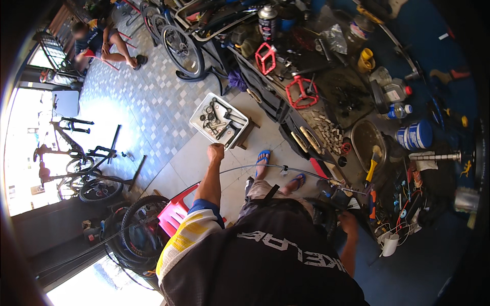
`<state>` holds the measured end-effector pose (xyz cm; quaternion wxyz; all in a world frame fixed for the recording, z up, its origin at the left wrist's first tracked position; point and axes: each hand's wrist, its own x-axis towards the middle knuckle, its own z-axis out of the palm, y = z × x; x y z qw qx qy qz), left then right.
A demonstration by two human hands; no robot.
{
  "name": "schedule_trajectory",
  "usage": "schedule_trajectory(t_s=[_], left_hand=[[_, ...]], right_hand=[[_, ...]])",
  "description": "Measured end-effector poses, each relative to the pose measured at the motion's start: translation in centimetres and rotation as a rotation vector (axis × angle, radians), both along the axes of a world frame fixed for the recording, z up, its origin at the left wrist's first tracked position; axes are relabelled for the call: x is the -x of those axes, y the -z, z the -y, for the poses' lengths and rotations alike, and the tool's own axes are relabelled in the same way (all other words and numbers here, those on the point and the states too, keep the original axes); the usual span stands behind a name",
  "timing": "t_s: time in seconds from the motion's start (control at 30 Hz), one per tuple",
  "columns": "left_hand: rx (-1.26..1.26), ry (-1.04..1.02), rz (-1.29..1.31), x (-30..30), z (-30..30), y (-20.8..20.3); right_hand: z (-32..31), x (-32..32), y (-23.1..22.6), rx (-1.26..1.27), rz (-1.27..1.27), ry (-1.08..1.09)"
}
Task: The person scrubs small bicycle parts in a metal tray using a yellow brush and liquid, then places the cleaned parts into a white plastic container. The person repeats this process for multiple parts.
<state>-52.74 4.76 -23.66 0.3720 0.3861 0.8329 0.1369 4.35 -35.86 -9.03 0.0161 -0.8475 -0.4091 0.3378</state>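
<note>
One cable point(285, 168) arcs left-to-right, left hand point(216, 151) closed, right hand point(349, 224) too dim to tell.

Over there, loose bicycle parts point(209, 116) lie in the tray point(204, 133) before the person point(255, 260); rightward, the bench point(334, 84) carries pedals point(302, 93) and a basin point(364, 138).

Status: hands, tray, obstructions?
Left hand fisted by tray, any held item hidden. Right hand off right, grip unclear. Tray holds loose parts. Cable arcs between hands, possibly obstructing.
</note>
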Motion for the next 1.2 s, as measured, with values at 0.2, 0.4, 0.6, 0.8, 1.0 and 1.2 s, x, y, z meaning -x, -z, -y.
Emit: schedule_trajectory(t_s=[0.2, 0.4, 0.6, 0.8, 1.0, 1.2], left_hand=[[0.011, -0.011, 0.000, 6.4, -5.2, 0.6], [-0.038, 0.004, -0.031, 8.1, -9.2, 1.0], [-0.145, 0.024, -0.106, 8.9, -10.3, 1.3], [-0.312, 0.037, 0.057, 4.0, -10.8, -3.0], [-0.653, 0.487, 0.385, -16.8, -7.9, -17.6], [-0.652, 1.162, 0.647, -38.7, -0.7, -28.0]], right_hand=[[-8.6, 5.0, -10.5, 0.112, -0.243, 0.190], [-16.4, 7.5, -15.8, 0.000, -0.045, 0.083], [-16.6, 5.6, -16.1, -0.333, 0.098, 0.108], [-16.3, 2.5, -18.1, -0.638, -0.178, 0.623], [-16.4, -2.1, -15.6, -0.697, 0.149, 0.430], [-18.0, -4.5, -13.5, -0.092, 0.182, 0.211]])
